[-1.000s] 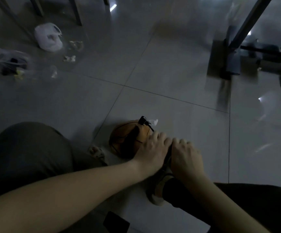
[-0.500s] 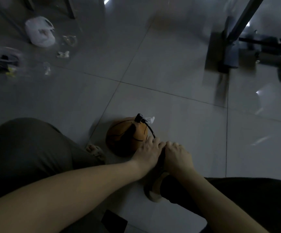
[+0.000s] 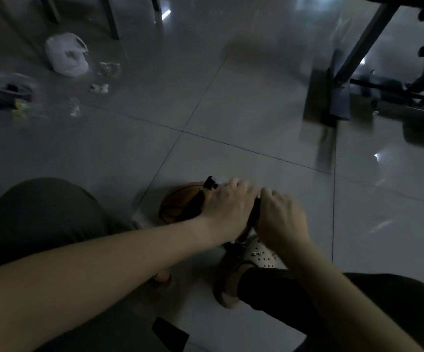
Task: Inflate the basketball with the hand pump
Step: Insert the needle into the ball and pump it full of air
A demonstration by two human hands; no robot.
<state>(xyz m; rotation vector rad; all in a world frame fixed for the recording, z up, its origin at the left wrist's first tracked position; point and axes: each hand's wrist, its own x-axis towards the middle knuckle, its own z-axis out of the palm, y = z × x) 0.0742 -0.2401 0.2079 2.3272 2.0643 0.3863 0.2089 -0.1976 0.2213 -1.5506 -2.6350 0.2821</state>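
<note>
The ball (image 3: 180,208), orange with dark seams and visibly slack, lies on the tiled floor (image 3: 244,110) just ahead of the person's knees, partly hidden by the left hand (image 3: 227,212). A black fitting (image 3: 211,183) sticks out of its top right, pointing up and away. The pump (image 3: 252,217) shows only as a dark bar between the two hands, its long axis running from the shoe (image 3: 254,257) up toward the hands; the rest is covered. The left hand is curled over the pump's top, fingers closed. The right hand (image 3: 280,219) is wrapped on it from the other side, touching the left. A white bag (image 3: 65,55) lies well apart, far left. A dark metal stand (image 3: 337,97) is at far right.
</note>
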